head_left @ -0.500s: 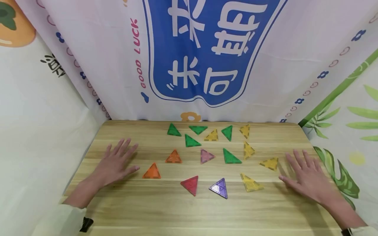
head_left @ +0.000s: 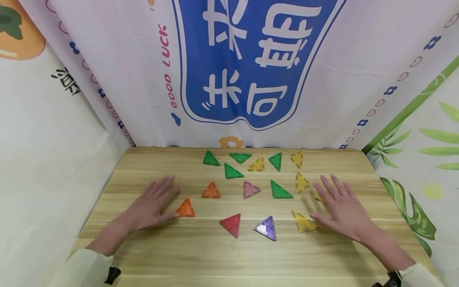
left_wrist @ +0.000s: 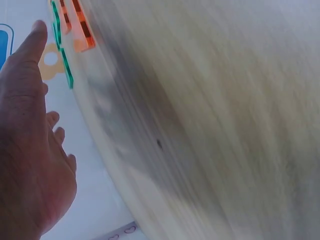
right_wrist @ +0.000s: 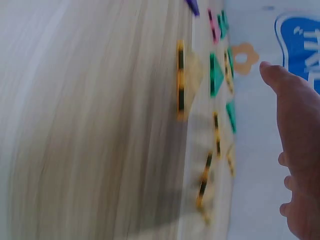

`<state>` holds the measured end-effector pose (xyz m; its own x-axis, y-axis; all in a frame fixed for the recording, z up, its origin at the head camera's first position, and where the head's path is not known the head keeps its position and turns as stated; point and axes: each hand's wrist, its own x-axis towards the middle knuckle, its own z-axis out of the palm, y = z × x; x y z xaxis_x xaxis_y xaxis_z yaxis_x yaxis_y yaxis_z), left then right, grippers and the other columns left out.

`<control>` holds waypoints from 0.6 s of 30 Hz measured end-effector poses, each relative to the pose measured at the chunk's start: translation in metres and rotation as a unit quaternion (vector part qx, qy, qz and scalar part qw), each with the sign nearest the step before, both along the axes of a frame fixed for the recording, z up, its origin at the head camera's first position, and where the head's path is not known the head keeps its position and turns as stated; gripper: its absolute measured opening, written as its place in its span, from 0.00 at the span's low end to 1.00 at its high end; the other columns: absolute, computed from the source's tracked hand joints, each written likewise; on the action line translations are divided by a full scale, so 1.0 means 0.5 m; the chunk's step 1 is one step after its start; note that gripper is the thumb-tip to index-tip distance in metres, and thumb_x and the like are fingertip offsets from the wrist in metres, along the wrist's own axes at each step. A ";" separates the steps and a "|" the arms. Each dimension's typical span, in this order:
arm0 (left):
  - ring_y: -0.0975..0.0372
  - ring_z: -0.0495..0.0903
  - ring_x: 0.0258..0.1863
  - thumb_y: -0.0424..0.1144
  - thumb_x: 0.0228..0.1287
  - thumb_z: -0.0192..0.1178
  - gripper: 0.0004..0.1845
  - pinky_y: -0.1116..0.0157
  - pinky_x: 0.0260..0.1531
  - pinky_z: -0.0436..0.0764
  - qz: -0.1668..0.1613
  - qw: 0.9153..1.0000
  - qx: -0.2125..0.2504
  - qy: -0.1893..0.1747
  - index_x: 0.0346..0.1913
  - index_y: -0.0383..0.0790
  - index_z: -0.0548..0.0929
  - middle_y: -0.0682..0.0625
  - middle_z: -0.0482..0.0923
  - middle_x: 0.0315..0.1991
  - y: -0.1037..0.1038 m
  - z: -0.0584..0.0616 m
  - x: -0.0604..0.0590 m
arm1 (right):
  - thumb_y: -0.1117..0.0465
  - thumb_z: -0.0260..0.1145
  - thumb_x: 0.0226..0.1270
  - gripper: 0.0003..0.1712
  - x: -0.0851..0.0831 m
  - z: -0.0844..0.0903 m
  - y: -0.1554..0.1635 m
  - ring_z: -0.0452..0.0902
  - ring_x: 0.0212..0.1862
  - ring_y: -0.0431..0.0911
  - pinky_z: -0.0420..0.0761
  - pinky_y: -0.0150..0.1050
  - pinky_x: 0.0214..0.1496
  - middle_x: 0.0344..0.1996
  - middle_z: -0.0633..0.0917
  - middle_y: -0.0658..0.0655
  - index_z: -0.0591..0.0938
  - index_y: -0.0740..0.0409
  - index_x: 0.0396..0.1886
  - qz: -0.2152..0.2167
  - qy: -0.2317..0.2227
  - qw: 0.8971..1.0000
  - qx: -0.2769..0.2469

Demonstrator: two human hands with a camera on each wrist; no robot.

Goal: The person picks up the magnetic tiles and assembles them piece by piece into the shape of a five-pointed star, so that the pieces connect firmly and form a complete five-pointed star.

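My left hand (head_left: 152, 205), fingers spread and holding nothing, is at the left side of the wooden table. Its thumb tip overlaps the corner of an orange triangular tile (head_left: 186, 209) in the head view. Over on the right, my right hand (head_left: 342, 209) is spread out too and holds nothing. It covers most of one yellow triangular tile (head_left: 318, 199), and its thumb lies close to another yellow tile (head_left: 303, 222). In the right wrist view, the hand (right_wrist: 300, 135) appears raised above the tabletop, with yellow tiles (right_wrist: 181, 82) beside it.
More flat triangular tiles lie scattered: a second orange one (head_left: 210, 191), a pink one (head_left: 251, 190), a red one (head_left: 231, 225), a purple one (head_left: 266, 229) and several green ones (head_left: 233, 171). A printed curtain (head_left: 143, 79) hangs behind the table's (head_left: 201, 255) far edge.
Both hands have moved inward toward the tiles, the right one farther, so that it now hides most of a yellow tile. The tiles have not moved.
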<state>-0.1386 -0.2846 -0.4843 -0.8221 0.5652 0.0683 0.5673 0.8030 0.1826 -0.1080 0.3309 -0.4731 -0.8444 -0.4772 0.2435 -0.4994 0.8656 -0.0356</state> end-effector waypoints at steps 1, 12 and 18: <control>0.38 0.52 0.82 0.66 0.68 0.66 0.48 0.33 0.77 0.54 -0.007 1.000 0.003 0.000 0.80 0.38 0.67 0.35 0.53 0.83 0.002 0.000 0.001 | 0.31 0.67 0.68 0.55 -0.001 0.002 -0.014 0.49 0.82 0.70 0.29 0.53 0.85 0.82 0.61 0.69 0.64 0.59 0.83 0.007 0.001 1.000 0.000; 0.39 0.66 0.75 0.61 0.59 0.76 0.51 0.36 0.73 0.65 -0.040 0.997 0.060 -0.013 0.77 0.34 0.72 0.35 0.65 0.78 0.019 -0.019 0.006 | 0.26 0.64 0.68 0.56 -0.015 -0.005 -0.173 0.53 0.82 0.66 0.57 0.67 0.80 0.83 0.60 0.64 0.63 0.56 0.84 0.088 -0.009 0.996 -0.001; 0.42 0.69 0.74 0.59 0.56 0.80 0.51 0.39 0.70 0.72 -0.025 0.995 0.087 -0.035 0.75 0.33 0.73 0.36 0.70 0.75 0.026 -0.026 0.008 | 0.27 0.66 0.67 0.55 -0.016 -0.018 -0.243 0.62 0.79 0.65 0.64 0.66 0.78 0.79 0.67 0.65 0.69 0.59 0.80 0.130 -0.016 0.991 -0.029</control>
<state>-0.1347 -0.2714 -0.4972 -0.7994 0.5902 0.1126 0.5870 0.7270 0.3563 -0.1162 0.2092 -0.4820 -0.7028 -0.6655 0.2516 -0.7029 0.7041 -0.1009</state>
